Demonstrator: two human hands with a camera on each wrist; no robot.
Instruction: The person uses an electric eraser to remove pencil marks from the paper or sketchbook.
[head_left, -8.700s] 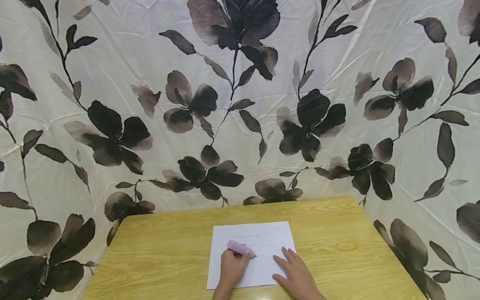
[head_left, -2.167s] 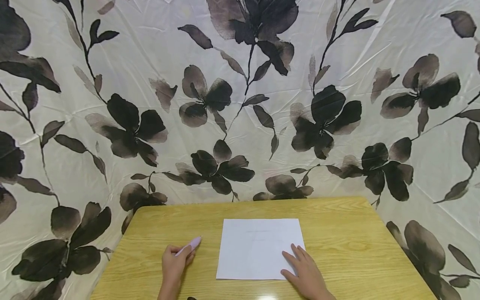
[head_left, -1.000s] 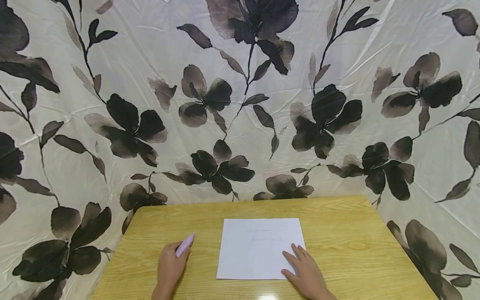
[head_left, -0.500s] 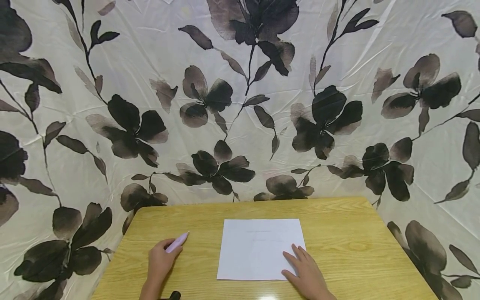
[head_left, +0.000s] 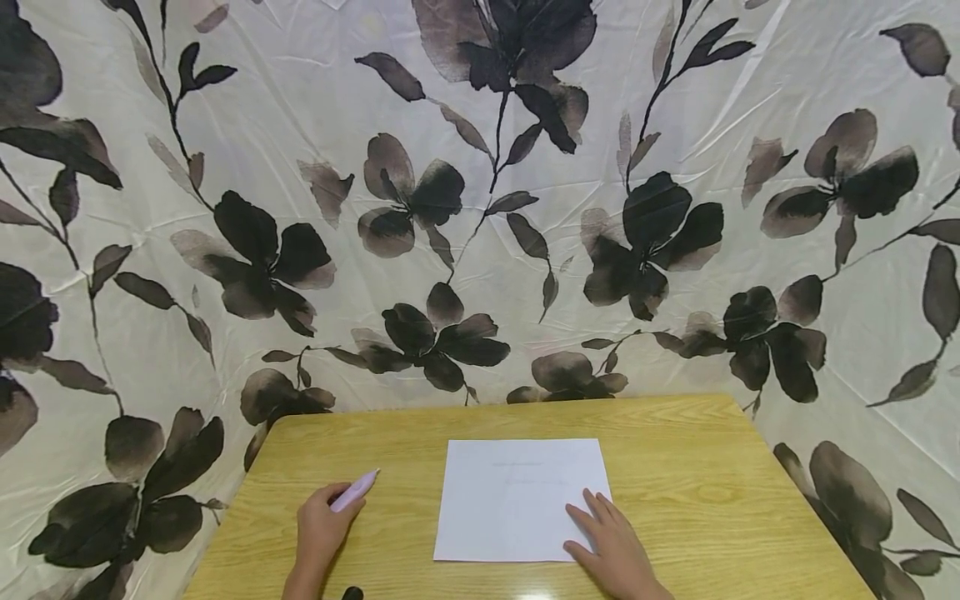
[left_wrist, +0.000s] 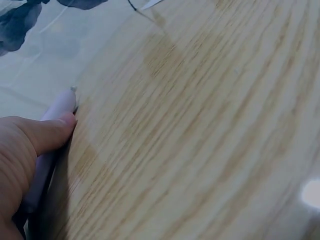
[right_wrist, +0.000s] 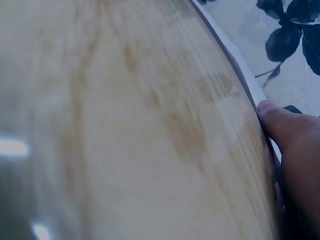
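My left hand (head_left: 322,521) rests low over the wooden table, left of the paper. It holds a chunky lilac pen-shaped tool (head_left: 355,490), whose small pale tip points away to the upper right. In the left wrist view the thumb presses along the lilac tool (left_wrist: 62,106); the other fingers are mostly hidden. A white sheet of paper (head_left: 517,521) lies flat, with faint grey lines near its top. My right hand (head_left: 611,537) rests with spread fingers on the sheet's lower right side. In the right wrist view its thumb lies by the paper's edge (right_wrist: 245,70).
The wooden table (head_left: 690,483) has rounded far corners. Behind it hangs a pale cloth (head_left: 517,358) with dark flowers. A small dark rounded thing (head_left: 352,593) pokes in at the bottom edge, left of centre. Light glares off the front of the table.
From the sheet, my left hand has carried the lilac tool left onto the table and turned its tip away. Fewer faint lines show on the paper. My right hand stays on the sheet.
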